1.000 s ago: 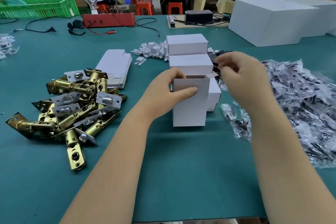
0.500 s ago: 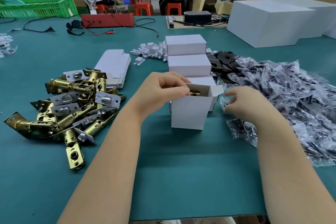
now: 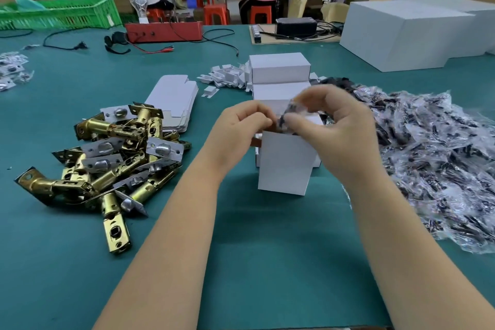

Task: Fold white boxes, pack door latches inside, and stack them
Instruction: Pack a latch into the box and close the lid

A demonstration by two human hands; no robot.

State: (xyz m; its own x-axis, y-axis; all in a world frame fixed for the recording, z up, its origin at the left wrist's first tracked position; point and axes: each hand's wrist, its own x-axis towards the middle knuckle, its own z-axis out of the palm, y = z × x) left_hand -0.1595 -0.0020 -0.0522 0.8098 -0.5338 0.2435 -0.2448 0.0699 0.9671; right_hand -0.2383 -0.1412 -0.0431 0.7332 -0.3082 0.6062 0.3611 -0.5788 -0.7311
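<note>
A small white box (image 3: 284,163) stands upright on the green table, its top open. My right hand (image 3: 334,126) pinches a small clear plastic bag of dark screws (image 3: 288,115) right over the box's open top. My left hand (image 3: 241,128) is at the box's upper left, fingers curled on the brown-lined top flap (image 3: 256,140). Behind the box, closed white boxes (image 3: 280,67) are stacked. A pile of brass door latches (image 3: 107,158) lies to the left. What is inside the box is hidden by my hands.
A heap of clear screw bags (image 3: 434,158) covers the table on the right. Flat unfolded box blanks (image 3: 174,99) lie behind the latches, with small white card pieces (image 3: 225,78) beyond. Large white cartons (image 3: 407,32), a red device (image 3: 163,31) and cables sit at the back.
My right hand went down to the bag heap, took one bag and lifted it over the open box. My left hand shifted from the box front to the top flap.
</note>
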